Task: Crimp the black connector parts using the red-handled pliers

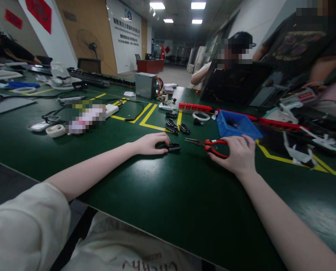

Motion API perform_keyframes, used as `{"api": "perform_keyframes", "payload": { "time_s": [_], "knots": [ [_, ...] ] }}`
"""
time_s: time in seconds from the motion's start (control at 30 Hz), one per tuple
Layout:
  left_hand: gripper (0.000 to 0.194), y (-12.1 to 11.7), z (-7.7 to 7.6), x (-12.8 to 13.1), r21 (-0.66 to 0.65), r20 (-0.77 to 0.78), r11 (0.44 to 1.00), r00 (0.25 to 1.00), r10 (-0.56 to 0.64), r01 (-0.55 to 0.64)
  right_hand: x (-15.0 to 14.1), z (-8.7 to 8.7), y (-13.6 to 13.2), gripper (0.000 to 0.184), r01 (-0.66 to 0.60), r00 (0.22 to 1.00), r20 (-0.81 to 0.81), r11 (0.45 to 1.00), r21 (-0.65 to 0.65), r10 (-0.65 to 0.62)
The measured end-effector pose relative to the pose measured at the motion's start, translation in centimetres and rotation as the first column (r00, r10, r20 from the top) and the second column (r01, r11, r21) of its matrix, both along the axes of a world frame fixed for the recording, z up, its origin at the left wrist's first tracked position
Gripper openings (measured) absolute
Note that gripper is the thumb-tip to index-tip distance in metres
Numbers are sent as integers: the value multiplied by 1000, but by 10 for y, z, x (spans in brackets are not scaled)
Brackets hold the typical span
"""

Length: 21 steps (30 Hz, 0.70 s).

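Pliers [210,144] with red-and-black handles are lying flat on the green table [162,195], just right of frame centre, thin dark nose pointing left. Judged stiff steel, moderately light, nothing fragile; the coated handles look grippy and are the sensible place to take hold, since the bare nose is narrow and likely slick. The right hand [238,154] is resting over those handles, fingers curling loosely onto them; whether it is actually clamping them cannot be told.

Left of the nose, a small black plastic connector [172,147] is sitting on the table, touching the fingertips of the left hand [151,144]. That hand is lying knuckles up, curling partly over the piece, pinning it rather than lifting it. The part looks light, rigid and small enough to slip; holding it by its long sides seems safest.

More black connectors [176,126] are lying scattered just above, near the yellow tape lines [147,116]. A blue bin [237,126] is sitting right of them, just above the right hand. A red strip [195,107] and a white tape roll [201,115] are lying farther up. A grey metal box [145,85] is standing in the upper middle. Other people are sitting along the upper right and far upper left edges.
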<state>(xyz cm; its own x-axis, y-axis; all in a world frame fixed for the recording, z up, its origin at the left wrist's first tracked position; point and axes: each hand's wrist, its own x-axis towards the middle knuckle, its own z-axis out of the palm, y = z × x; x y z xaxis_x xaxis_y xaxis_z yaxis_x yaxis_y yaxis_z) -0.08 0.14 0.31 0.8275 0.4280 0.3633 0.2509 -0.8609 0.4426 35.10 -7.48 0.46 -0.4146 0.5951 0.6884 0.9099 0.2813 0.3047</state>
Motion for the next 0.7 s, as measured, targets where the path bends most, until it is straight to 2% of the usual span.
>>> {"api": "perform_keyframes", "payload": {
  "time_s": [0.1, 0.2, 0.33, 0.47, 0.7],
  "knots": [
    [21, 0, 0, 0, -67, 41, 997, 999, -28, 31, -14, 1, -3, 53, -60, 998, 31, 998, 11, 60],
    [20, 1, -2, 0, -115, 76, 991, 995, -57, 65, -30, 1, -6, 52, -126, 992, 14, 991, -37, 126],
    [21, 0, -4, 0, -129, 95, 987, 992, -82, 94, -45, 1, -10, 51, -133, 991, -4, 980, -148, 134],
    [21, -3, -2, 1, -108, 81, 989, 993, -88, 96, -47, 3, -12, 51, -118, 993, -23, 976, -184, 116],
    [22, -2, -3, 2, -127, 112, 985, 988, -105, 119, -43, 5, -12, 50, -103, 995, -9, 984, -145, 103]
  ]
}}
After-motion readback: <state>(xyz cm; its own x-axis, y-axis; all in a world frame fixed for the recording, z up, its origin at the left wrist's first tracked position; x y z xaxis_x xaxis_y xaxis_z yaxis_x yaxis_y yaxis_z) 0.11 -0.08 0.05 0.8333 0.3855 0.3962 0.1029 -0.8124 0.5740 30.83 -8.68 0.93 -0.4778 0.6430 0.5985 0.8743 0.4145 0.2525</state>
